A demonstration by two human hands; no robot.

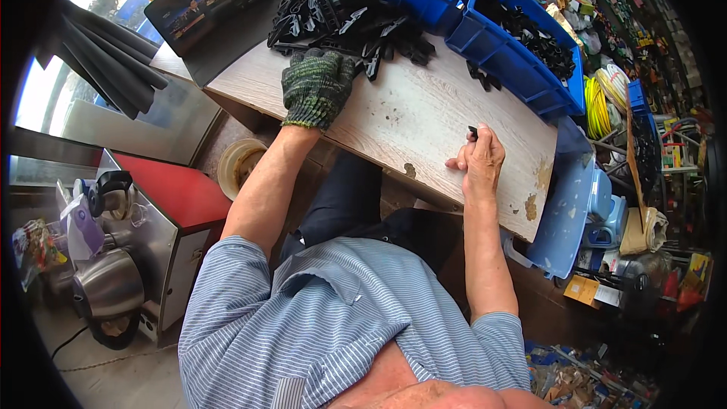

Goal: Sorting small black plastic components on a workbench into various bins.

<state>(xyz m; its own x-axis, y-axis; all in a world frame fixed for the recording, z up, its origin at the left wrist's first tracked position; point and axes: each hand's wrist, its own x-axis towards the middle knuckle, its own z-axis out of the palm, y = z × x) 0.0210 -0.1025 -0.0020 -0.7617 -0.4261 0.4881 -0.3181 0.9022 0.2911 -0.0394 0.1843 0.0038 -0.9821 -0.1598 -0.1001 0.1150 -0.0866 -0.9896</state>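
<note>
My left hand, in a green and black knitted glove, rests at the near edge of a heap of black plastic clips. Its fingers curl down and away, hiding their tips and whatever may be in them. Farther right, over the pale wooden tabletop, my bare right hand is closed. A small black piece sticks out between its thumb and index finger; its exact kind is too small to tell.
Two blue bins holding black parts border the table's far side. A laptop-like screen stands at the far left. Beside the table's right end is a light-blue plastic tub. A red-topped cabinet and metal kettle are at left.
</note>
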